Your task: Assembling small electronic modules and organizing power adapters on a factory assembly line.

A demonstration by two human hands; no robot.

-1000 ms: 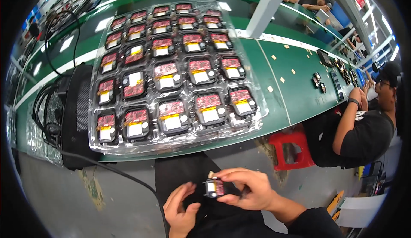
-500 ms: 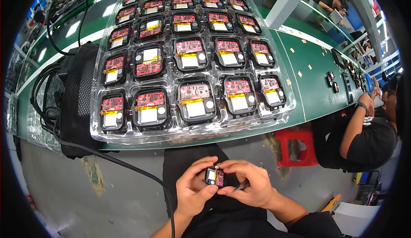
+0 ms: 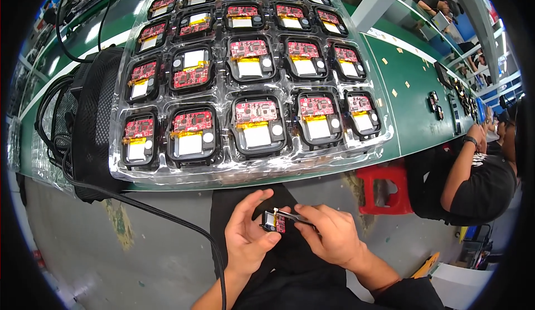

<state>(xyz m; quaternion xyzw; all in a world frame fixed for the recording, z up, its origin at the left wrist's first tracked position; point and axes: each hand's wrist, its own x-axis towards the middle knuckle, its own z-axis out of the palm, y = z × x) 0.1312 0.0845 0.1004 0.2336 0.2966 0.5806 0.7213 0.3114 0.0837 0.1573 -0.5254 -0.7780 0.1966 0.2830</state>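
Low over my lap, my left hand (image 3: 245, 243) holds a small black device housing (image 3: 270, 227) by its edges, thumb at the near side. Inside it show a red circuit board, a white block and yellow tape. My right hand (image 3: 332, 236) is closed around slim dark tweezers (image 3: 294, 216), whose tip reaches the far side of the housing, by a small pale piece. Whether the tip grips that piece is too small to tell. Beyond my hands, a clear plastic tray (image 3: 223, 177) on the bench carries rows of similar open housings (image 3: 259, 123).
A black mesh bag (image 3: 100, 126) stands left of the tray, and a black cable (image 3: 161, 212) runs from it past my left forearm. The green bench (image 3: 412, 115) continues right, with small parts on it. A person (image 3: 479, 182) sits there near a red stool (image 3: 384, 190).
My right hand has shifted from holding the housing's right side to bringing the tweezers over its far edge. My left fingers have opened out somewhat, and the view has shifted slightly.
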